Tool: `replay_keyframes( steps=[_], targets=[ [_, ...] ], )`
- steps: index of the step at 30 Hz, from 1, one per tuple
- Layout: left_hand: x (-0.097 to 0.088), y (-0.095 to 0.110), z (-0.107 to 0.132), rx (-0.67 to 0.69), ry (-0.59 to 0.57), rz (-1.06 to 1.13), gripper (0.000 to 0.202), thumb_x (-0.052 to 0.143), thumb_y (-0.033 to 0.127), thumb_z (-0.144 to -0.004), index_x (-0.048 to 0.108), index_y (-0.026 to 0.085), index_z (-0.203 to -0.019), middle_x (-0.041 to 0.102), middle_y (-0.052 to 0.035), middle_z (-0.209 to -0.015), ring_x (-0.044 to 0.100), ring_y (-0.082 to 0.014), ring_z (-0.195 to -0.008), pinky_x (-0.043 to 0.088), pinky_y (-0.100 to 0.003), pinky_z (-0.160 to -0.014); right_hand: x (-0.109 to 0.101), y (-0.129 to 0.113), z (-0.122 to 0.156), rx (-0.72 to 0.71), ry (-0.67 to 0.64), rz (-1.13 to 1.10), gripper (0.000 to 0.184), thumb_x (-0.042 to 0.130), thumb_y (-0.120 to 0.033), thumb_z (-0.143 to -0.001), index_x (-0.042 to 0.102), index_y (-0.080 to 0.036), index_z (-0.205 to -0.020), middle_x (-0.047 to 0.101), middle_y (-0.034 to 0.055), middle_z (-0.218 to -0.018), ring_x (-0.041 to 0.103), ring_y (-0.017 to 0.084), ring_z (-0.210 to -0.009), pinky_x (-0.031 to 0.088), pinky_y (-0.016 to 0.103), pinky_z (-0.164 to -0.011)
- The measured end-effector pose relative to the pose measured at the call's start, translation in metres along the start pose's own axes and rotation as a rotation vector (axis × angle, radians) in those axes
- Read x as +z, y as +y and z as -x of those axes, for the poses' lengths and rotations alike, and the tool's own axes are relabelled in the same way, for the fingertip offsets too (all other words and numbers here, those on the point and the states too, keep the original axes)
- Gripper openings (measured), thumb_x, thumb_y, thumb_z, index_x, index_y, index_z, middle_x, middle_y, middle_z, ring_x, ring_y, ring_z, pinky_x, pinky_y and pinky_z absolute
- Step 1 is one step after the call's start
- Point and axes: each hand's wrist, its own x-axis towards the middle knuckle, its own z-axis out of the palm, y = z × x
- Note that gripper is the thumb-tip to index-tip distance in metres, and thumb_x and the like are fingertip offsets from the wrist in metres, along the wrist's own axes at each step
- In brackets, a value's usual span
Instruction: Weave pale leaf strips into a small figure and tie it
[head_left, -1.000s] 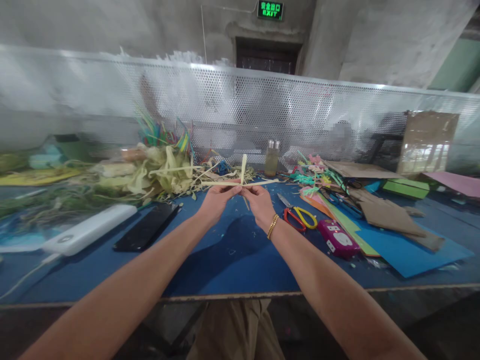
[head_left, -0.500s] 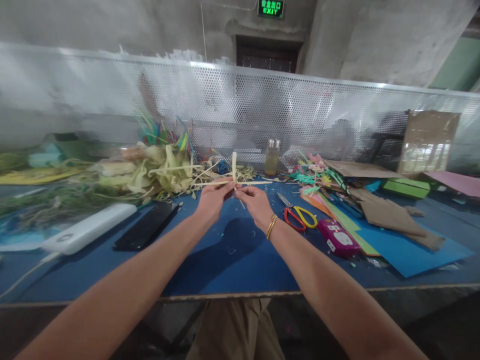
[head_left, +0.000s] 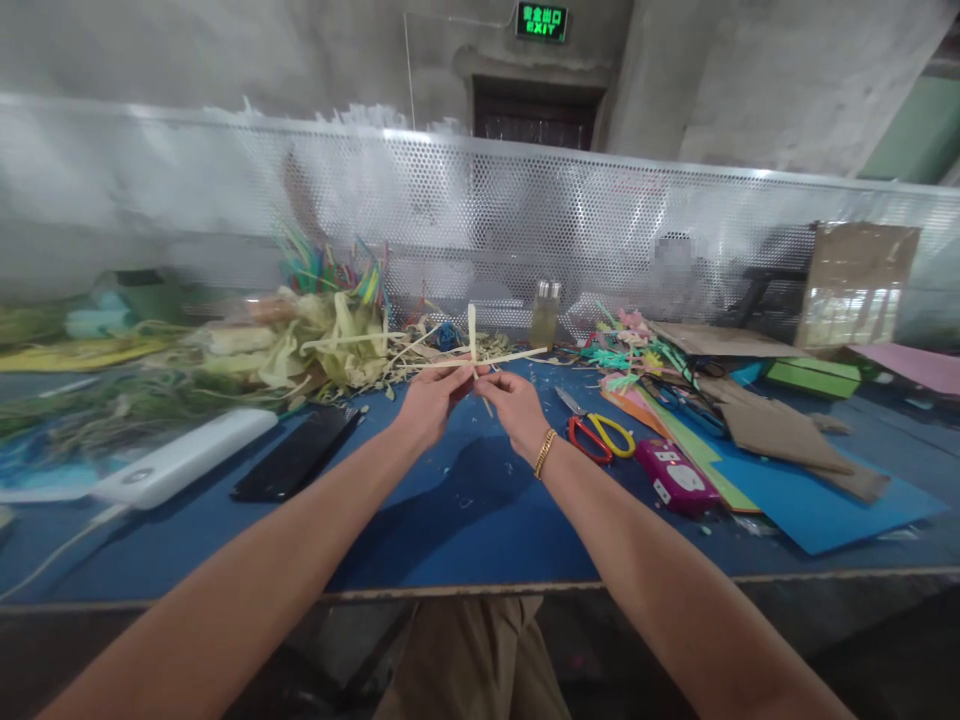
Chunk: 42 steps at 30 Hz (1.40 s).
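Note:
Both my hands are raised over the blue table point(head_left: 450, 520) and pinch pale leaf strips point(head_left: 472, 345) crossed into a cross shape. My left hand point(head_left: 431, 400) grips the crossing from the left with closed fingers. My right hand point(head_left: 514, 400), with a gold bracelet at the wrist, pinches the strips from the right. One strip stands upright; another runs sideways towards the right.
A heap of pale leaf strips and coloured straws point(head_left: 322, 330) lies behind at the left. A black phone point(head_left: 296, 455) and a white power bank point(head_left: 180, 460) lie left. Red-and-yellow scissors point(head_left: 600, 435), a pink box point(head_left: 675, 478), coloured paper and cardboard point(head_left: 772, 430) lie right. A perforated metal screen point(head_left: 525, 230) backs the table.
The crossed strips shifted slightly left and lower between my hands, and the sideways strip now tilts up at its right end. My hands stay closed on them.

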Motion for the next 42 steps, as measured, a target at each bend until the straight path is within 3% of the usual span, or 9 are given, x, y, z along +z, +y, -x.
replay_keyframes(
  steps=[4, 9, 13, 19, 25, 29, 33, 36, 42],
  targets=[
    [-0.005, -0.003, -0.003, -0.002, -0.096, -0.075, 0.035, 0.081, 0.035, -0.061, 0.074, 0.016, -0.090, 0.074, -0.0081, -0.087, 0.064, -0.0187, -0.080, 0.048, -0.035, -0.082, -0.003, 0.001, -0.004, -0.010, 0.031, -0.020, 0.016, 0.069, -0.034, -0.064, 0.065, -0.019, -0.068, 0.064, -0.0016, -0.066, 0.054, 0.013, -0.066, 0.043, 0.026, -0.069],
    [-0.010, -0.004, -0.006, 0.083, -0.001, -0.297, 0.029, 0.078, 0.035, -0.065, 0.074, 0.017, -0.087, 0.071, -0.0039, -0.078, 0.059, -0.0164, -0.070, 0.046, -0.031, -0.073, -0.002, 0.000, -0.003, -0.030, 0.001, -0.035, 0.015, 0.068, -0.033, -0.064, 0.065, -0.019, -0.070, 0.063, -0.0014, -0.067, 0.055, 0.013, -0.068, 0.043, 0.027, -0.071],
    [-0.012, -0.004, -0.007, 0.140, 0.100, -0.306, 0.031, 0.078, 0.031, -0.064, 0.073, 0.019, -0.092, 0.071, -0.0039, -0.085, 0.060, -0.0173, -0.077, 0.046, -0.030, -0.075, -0.002, -0.001, -0.002, -0.044, 0.001, -0.023, 0.013, 0.068, -0.032, -0.065, 0.065, -0.019, -0.068, 0.063, -0.0019, -0.066, 0.054, 0.013, -0.067, 0.043, 0.027, -0.070],
    [-0.014, -0.008, -0.009, 0.206, 0.073, -0.311, 0.027, 0.076, 0.032, -0.065, 0.072, 0.018, -0.088, 0.070, -0.0051, -0.092, 0.061, -0.0188, -0.088, 0.046, -0.032, -0.083, -0.003, 0.000, -0.002, -0.054, -0.009, -0.008, 0.013, 0.067, -0.032, -0.066, 0.064, -0.020, -0.068, 0.063, -0.0016, -0.066, 0.055, 0.013, -0.067, 0.044, 0.026, -0.068],
    [-0.013, -0.005, -0.010, 0.203, 0.069, -0.299, 0.027, 0.077, 0.032, -0.063, 0.071, 0.018, -0.085, 0.070, -0.0045, -0.087, 0.061, -0.0197, -0.086, 0.046, -0.033, -0.083, -0.002, 0.002, -0.002, -0.065, -0.050, 0.031, 0.015, 0.067, -0.035, -0.069, 0.065, -0.020, -0.070, 0.065, -0.0009, -0.068, 0.056, 0.014, -0.067, 0.045, 0.027, -0.068],
    [-0.015, 0.000, -0.012, 0.187, 0.003, -0.323, 0.025, 0.074, 0.036, -0.067, 0.072, 0.017, -0.082, 0.070, -0.0046, -0.082, 0.060, -0.0189, -0.081, 0.044, -0.032, -0.081, -0.009, -0.006, -0.002, -0.212, 0.057, 0.224, 0.018, 0.063, -0.038, -0.076, 0.066, -0.021, -0.075, 0.066, 0.0015, -0.074, 0.057, 0.016, -0.069, 0.045, 0.031, -0.071],
    [-0.016, 0.002, -0.012, 0.177, 0.040, -0.340, 0.025, 0.073, 0.039, -0.067, 0.071, 0.018, -0.079, 0.067, -0.0028, -0.076, 0.055, -0.0149, -0.069, 0.042, -0.027, -0.066, -0.022, -0.026, 0.001, -0.555, 0.240, 0.660, 0.014, 0.061, -0.034, -0.083, 0.068, -0.023, -0.081, 0.068, 0.0055, -0.090, 0.056, 0.021, -0.091, 0.037, 0.038, -0.090],
    [-0.015, 0.003, -0.010, 0.166, 0.022, -0.339, 0.023, 0.074, 0.040, -0.067, 0.069, 0.019, -0.078, 0.062, 0.0000, -0.067, 0.050, -0.0125, -0.060, 0.037, -0.024, -0.056, -0.026, -0.035, 0.004, -0.642, 0.319, 0.850, 0.015, 0.060, -0.036, -0.086, 0.071, -0.025, -0.084, 0.068, 0.0068, -0.098, 0.052, 0.025, -0.101, 0.032, 0.042, -0.092],
    [-0.012, 0.006, -0.008, 0.156, -0.044, -0.283, 0.022, 0.075, 0.036, -0.066, 0.067, 0.020, -0.078, 0.061, 0.0021, -0.069, 0.050, -0.0114, -0.062, 0.038, -0.024, -0.060, -0.023, -0.026, 0.001, -0.629, 0.149, 0.922, 0.019, 0.060, -0.043, -0.086, 0.072, -0.029, -0.092, 0.072, 0.0030, -0.096, 0.056, 0.024, -0.097, 0.027, 0.041, -0.091]
  ],
)
